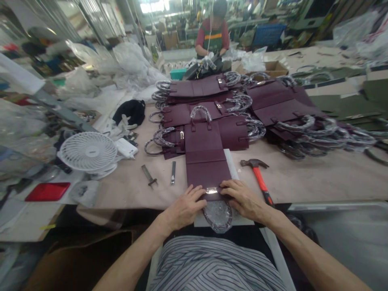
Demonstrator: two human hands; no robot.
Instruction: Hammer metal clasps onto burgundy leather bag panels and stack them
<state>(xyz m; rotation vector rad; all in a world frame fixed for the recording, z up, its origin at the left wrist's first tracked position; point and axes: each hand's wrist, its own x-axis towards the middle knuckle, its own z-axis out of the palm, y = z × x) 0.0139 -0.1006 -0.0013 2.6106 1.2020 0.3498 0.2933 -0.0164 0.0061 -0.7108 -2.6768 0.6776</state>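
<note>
A burgundy handbag panel (206, 169) lies unfolded before me, its near end at the table's front edge. Close to that end sits a shiny metal clasp (211, 190). My left hand (188, 205) grips the panel just left of the clasp, fingers bent on top. On the clasp's other side my right hand (241, 198) holds the panel in the same way; both thumbs are partly hidden. A plastic-wrapped handle (218, 218) hangs toward me between the hands. Beneath the panel shows a white board (232, 165).
Right of the panel lies a claw hammer (260, 180); a small metal tool (173, 173) and a pronged tool (148, 176) lie left. A white fan (89, 151) stands farther left. Burgundy panels (197, 87) are stacked behind and at right (281, 101). A person (214, 34) works across the table.
</note>
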